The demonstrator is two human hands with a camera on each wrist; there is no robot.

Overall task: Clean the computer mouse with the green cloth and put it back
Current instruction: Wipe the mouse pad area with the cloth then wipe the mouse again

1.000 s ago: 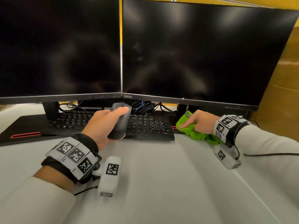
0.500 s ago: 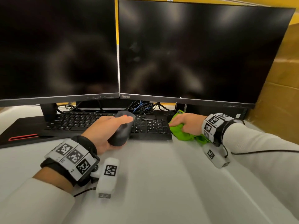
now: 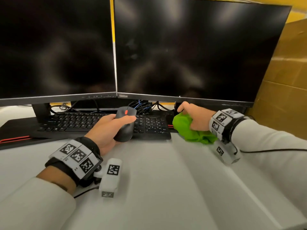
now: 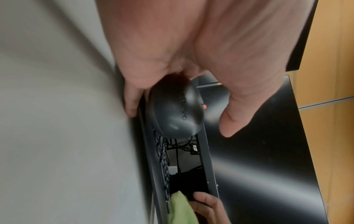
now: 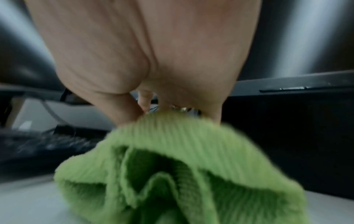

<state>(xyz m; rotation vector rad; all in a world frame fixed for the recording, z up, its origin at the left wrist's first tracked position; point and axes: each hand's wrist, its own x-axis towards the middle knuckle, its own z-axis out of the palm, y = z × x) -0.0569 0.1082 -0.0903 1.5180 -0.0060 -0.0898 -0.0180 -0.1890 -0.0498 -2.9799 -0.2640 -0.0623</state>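
Note:
My left hand [image 3: 114,125] grips a black computer mouse [image 3: 125,123] with a red scroll wheel, holding it up over the front of the keyboard [image 3: 86,123]. In the left wrist view the mouse [image 4: 176,109] sits between thumb and fingers, its top facing the camera. My right hand [image 3: 191,118] holds a bunched green cloth [image 3: 191,130] off the table, to the right of the keyboard; its index finger sticks out. The right wrist view shows the cloth [image 5: 182,166] hanging from the fingers [image 5: 118,109].
Two dark monitors [image 3: 191,50] stand close behind the keyboard, with cables under them. A black desk mat with a red stripe [image 3: 15,138] lies under the keyboard. A cardboard wall [image 3: 285,80] closes the right side. The white table [image 3: 166,180] spreads in front.
The right hand has lifted the green cloth off the table and bunched it. The left hand has turned the mouse so its top and red wheel face up.

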